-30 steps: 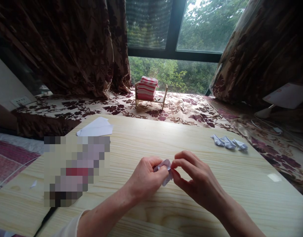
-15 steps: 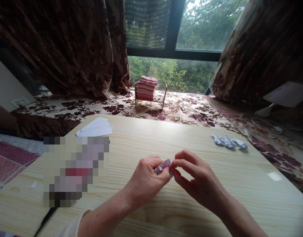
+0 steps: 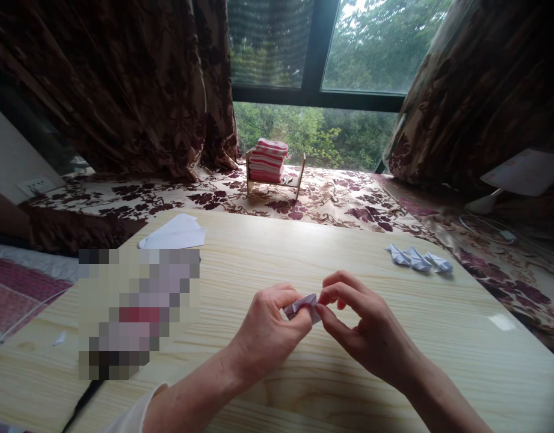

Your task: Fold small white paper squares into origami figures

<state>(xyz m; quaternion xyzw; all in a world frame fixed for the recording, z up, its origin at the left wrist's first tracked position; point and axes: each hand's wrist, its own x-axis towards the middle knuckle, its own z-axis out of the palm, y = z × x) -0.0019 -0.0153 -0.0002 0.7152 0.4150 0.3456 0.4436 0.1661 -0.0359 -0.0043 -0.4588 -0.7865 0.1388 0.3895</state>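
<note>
Folded paper (image 3: 308,299) stays clamped in your left hand (image 3: 268,317); your right hand (image 3: 363,313) has shifted slightly outward at the paper's right edge, grip unclear, suggesting unfinished folding.

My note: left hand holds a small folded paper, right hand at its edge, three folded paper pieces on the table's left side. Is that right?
Not quite: the head view shows the three folded paper pieces on the right side of the table. The left hand does hold a small folded paper, with the right hand at its edge.

striped cloths (image 3: 267,163) (stacked), white lamp (image 3: 524,172)
</note>
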